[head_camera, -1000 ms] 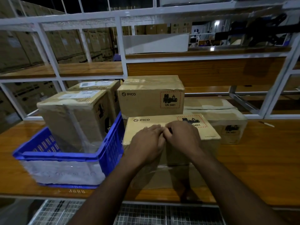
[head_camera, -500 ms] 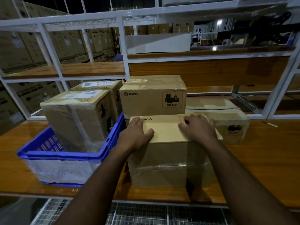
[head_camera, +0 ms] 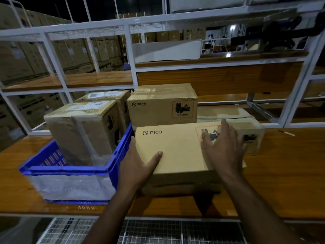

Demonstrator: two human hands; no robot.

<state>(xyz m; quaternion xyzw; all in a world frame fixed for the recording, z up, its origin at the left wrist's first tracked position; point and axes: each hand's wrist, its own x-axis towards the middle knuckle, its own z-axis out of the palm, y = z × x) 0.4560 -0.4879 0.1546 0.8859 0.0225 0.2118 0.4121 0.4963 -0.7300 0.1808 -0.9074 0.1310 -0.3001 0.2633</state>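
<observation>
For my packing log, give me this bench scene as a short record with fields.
Handled item: front PICO carton, near the front edge of the wooden bench
Left hand: grips its near left corner, thumb on top
Right hand: fingers spread flat on its top
Left of it: blue crate holding two wrapped cartons
Behind it: rear PICO carton marked UN 3481

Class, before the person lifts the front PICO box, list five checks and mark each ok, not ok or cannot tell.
1. Left hand grips the box at its left edge, thumb on top: ok.
2. Right hand grips too: not ok, it lies flat on top, fingers spread.
3. Nothing stacked on the box: ok.
4. Room beside the crate: not ok, the left hand fills the gap.
5. Box weight: cannot tell.
</observation>
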